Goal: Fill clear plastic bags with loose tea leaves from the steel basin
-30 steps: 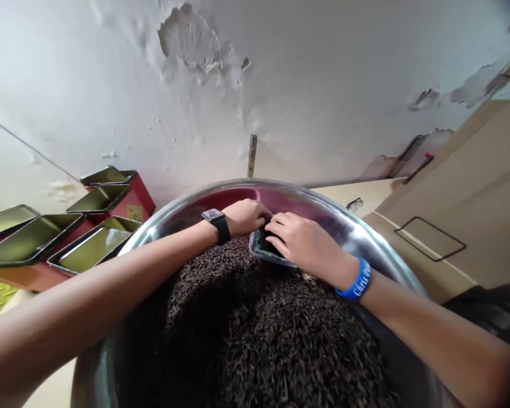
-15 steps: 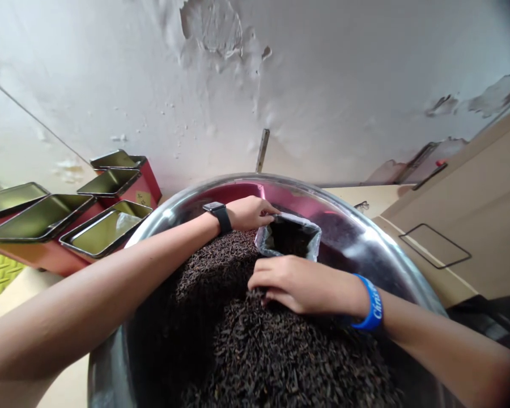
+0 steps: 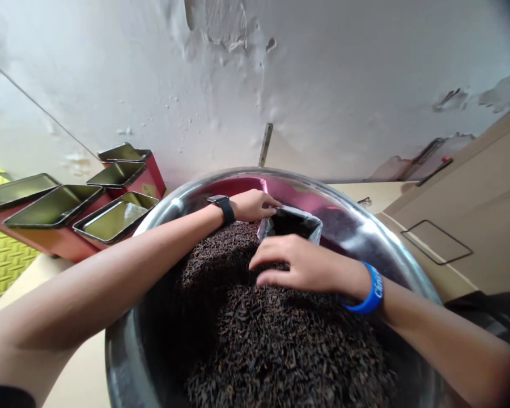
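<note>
A large steel bowl (image 3: 368, 232) with a shiny rim holds a heap of dark, twisted tea leaves (image 3: 280, 345). Near its far side stands a small clear plastic bag (image 3: 300, 222), open at the top with dark contents. My left hand (image 3: 253, 205) pinches the bag's upper edge, with a black watch on that wrist. My right hand (image 3: 301, 266) lies on the heap just in front of the bag, its curled fingers pressing into the leaves. A blue wristband circles that wrist.
Several red tins with olive-gold interiors (image 3: 53, 212) stand open beyond the bowl's left side, on a pale surface. Brown cardboard (image 3: 446, 249) lies to the right. A yellow-green ribbed mat (image 3: 0, 243) shows at far left, and a peeling white wall rises behind.
The bag has gone from a narrow, tilted shape to standing wider open. My right hand has come off it and moved down onto the tea heap. My left hand stays at the bag's edge.
</note>
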### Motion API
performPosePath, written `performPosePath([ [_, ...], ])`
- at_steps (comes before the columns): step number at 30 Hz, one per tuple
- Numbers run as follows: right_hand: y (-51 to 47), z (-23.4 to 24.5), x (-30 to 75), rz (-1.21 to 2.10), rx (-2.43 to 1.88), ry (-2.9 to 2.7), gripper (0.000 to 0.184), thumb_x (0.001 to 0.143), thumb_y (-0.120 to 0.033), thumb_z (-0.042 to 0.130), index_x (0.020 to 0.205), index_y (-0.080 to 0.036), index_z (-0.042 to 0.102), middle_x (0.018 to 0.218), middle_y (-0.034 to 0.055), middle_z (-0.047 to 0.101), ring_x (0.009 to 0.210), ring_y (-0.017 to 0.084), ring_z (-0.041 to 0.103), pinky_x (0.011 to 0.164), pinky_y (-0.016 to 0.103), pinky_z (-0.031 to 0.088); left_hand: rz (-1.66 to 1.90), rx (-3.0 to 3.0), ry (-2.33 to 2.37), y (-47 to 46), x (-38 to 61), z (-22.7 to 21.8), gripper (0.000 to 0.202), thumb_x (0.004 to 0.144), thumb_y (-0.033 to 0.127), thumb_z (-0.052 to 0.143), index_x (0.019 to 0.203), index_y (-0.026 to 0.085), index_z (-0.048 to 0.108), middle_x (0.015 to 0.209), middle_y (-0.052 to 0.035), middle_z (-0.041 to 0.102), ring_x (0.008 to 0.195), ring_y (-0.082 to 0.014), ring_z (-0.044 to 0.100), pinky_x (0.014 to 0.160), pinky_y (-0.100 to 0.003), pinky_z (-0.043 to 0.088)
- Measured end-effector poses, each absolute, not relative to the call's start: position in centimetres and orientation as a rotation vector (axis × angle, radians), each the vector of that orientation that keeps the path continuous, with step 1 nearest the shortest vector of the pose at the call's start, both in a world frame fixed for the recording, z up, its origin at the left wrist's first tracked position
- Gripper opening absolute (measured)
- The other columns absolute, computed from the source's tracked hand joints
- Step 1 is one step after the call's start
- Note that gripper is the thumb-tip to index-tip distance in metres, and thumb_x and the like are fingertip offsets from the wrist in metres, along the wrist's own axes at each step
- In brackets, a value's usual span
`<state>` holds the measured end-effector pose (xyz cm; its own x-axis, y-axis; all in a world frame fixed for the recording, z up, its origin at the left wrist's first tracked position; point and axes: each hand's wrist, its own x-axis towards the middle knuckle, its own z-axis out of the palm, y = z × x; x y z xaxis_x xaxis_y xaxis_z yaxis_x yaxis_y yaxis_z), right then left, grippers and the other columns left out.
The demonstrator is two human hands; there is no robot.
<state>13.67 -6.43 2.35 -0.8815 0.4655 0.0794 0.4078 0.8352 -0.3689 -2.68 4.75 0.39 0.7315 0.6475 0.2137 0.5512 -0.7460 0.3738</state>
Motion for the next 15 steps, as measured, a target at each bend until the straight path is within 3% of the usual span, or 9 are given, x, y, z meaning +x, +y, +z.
performPosePath([
  [4, -7.5, 1.7, 13.2, 0.688, -0.566, -3.069, 0.052, 0.073, -0.047, 0.064, 0.115, -0.017, 0.057, 0.11, 0.0094, 0.057, 0.099, 0.021, 0.053, 0.085, 0.032, 0.042, 0.499, 2.622, 0.953, 4.7, -2.7, 0.4, 0.035, 0.084, 0.03, 0.049, 0.115, 0.019, 0.06, 0.108, -0.0049, 0.065, 0.09, -0.0149, 0.06, 0.081, -0.024, 0.043],
  [9, -7.1, 1.0, 13.2, 0.723, -0.462, -3.111, 0.015, 0.085, -0.018, 0.051, 0.096, -0.016, 0.061, 0.093, 0.0053, 0.059, 0.087, 0.014, 0.056, 0.077, 0.025, 0.043, 0.478, 2.626, 0.946, 4.8, -2.8, 0.3, 0.036, 0.084, 0.031, 0.048, 0.116, 0.019, 0.059, 0.108, -0.0051, 0.065, 0.089, -0.0148, 0.06, 0.08, -0.024, 0.043],
  [11, -6.5, 1.2, 13.3, 0.716, -0.45, -3.082, 0.017, 0.084, -0.01, 0.048, 0.093, -0.015, 0.061, 0.089, 0.0045, 0.059, 0.082, 0.012, 0.055, 0.075, 0.024, 0.044, 0.482, 2.633, 0.947, 4.8, -2.8, 0.3, 0.036, 0.084, 0.031, 0.048, 0.116, 0.019, 0.06, 0.108, -0.0054, 0.064, 0.09, -0.0152, 0.06, 0.081, -0.024, 0.043],
  [15, -4.2, 1.6, 14.4, 0.486, -0.654, -2.899, 0.02, 0.084, -0.01, 0.045, 0.097, -0.015, 0.06, 0.094, 0.0055, 0.058, 0.084, 0.013, 0.055, 0.079, 0.027, 0.044, 0.462, 2.624, 0.979, 4.6, -2.7, 0.4, 0.036, 0.084, 0.031, 0.048, 0.116, 0.02, 0.06, 0.104, -0.0048, 0.066, 0.086, -0.0151, 0.06, 0.077, -0.024, 0.043],
])
